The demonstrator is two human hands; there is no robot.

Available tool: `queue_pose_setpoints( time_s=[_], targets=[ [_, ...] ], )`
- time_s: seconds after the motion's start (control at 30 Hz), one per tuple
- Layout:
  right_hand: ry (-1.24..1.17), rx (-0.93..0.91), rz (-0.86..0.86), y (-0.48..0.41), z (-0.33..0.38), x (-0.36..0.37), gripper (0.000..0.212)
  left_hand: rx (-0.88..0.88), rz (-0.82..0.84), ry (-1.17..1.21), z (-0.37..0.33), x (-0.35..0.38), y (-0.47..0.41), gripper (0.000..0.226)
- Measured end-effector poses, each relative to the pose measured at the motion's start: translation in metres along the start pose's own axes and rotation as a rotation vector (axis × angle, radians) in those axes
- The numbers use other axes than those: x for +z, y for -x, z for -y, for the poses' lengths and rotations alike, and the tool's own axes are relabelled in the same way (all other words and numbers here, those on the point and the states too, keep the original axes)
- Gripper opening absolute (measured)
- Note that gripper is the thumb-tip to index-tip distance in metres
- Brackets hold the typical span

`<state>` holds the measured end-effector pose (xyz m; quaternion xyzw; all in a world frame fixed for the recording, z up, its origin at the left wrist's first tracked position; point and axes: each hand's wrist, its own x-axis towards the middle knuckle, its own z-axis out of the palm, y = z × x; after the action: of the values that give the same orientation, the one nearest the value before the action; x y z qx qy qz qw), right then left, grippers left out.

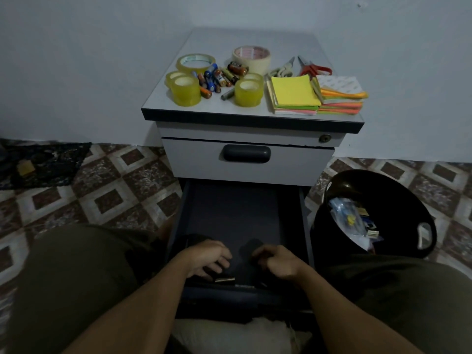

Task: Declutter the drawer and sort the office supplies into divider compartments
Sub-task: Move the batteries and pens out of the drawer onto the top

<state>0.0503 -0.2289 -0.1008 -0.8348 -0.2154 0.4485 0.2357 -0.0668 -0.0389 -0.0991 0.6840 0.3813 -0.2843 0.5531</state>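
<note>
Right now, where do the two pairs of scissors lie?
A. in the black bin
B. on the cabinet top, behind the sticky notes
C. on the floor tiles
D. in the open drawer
B: the grey scissors and red scissors rest on the cabinet top, just behind the sticky notes.

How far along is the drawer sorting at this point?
Done: tape rolls, batteries, scissors and sticky notes lie on the cabinet top, rubbish is in the bin, and the drawer is nearly bare. In hand: left hand and right hand are at the drawer's front, beside a small metal cylinder. Left: no dividers show, so nothing is sorted into compartments yet.
</note>
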Motion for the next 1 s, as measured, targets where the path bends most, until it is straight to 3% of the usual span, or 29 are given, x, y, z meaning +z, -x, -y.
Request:
queue_pose_setpoints(
  time_s=[0.23,0.57,0.8,1.0],
  targets=[
    [0.159,-0.001,0.096,0.000,0.000,0.005,0.040,-0.045,0.036,-0.049,0.005,0.001,-0.003,0.024],
    [0.167,0.001,0.187,-0.004,0.003,0.011,0.041,0.050,0.062,-0.107,0.008,0.009,-0.013,0.018],
    [0.085,0.007,0.148,-0.007,0.000,0.010,0.043,0.110,0.017,-0.061,0.009,0.017,-0.017,0.016],
    [0.159,-0.031,0.157,-0.008,0.003,0.013,0.048,0.141,0.004,-0.188,0.011,0.012,-0.023,0.015]
  ],
)
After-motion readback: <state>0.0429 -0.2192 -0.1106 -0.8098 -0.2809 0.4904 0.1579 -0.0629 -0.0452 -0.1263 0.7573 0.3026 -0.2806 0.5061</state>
